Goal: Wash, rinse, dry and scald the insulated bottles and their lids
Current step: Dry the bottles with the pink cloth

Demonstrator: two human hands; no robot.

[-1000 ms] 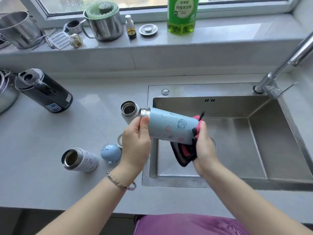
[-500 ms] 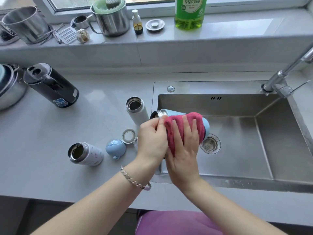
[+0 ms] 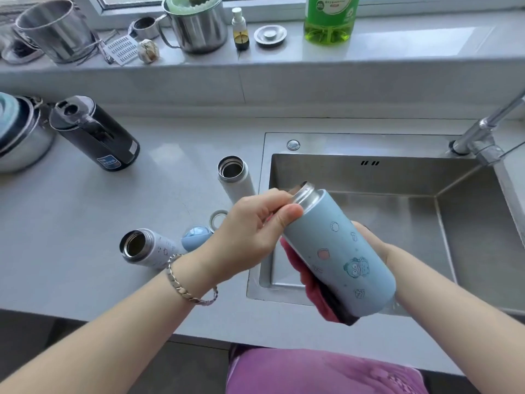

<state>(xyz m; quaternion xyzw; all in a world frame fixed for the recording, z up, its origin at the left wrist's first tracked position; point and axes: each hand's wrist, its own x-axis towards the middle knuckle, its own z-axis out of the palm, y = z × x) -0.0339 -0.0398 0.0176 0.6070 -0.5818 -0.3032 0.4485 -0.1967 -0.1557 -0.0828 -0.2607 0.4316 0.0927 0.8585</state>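
A light blue insulated bottle (image 3: 338, 251) with cartoon prints is held tilted over the sink's left front corner, its steel mouth up and to the left. My left hand (image 3: 252, 231) grips its neck. My right hand (image 3: 375, 248) is under the bottle's lower part, mostly hidden, holding a pink cloth (image 3: 315, 294) against it. On the counter to the left a white bottle (image 3: 235, 180) stands open, a second white bottle (image 3: 145, 247) lies on its side, and a blue lid (image 3: 194, 237) and a ring-shaped lid part (image 3: 217, 217) lie between them.
The steel sink (image 3: 468, 237) fills the right, its faucet (image 3: 483, 132) at the back right. A black kettle (image 3: 96, 133) and a steel pot (image 3: 22, 140) sit at the left. On the sill are steel cups (image 3: 196, 27), a small bottle (image 3: 240, 29) and green dish soap (image 3: 329, 18).
The pink cloth was wrapped over the top of the bottle; now it is beneath the bottle's lower part. The bottle has tilted with its mouth upward.
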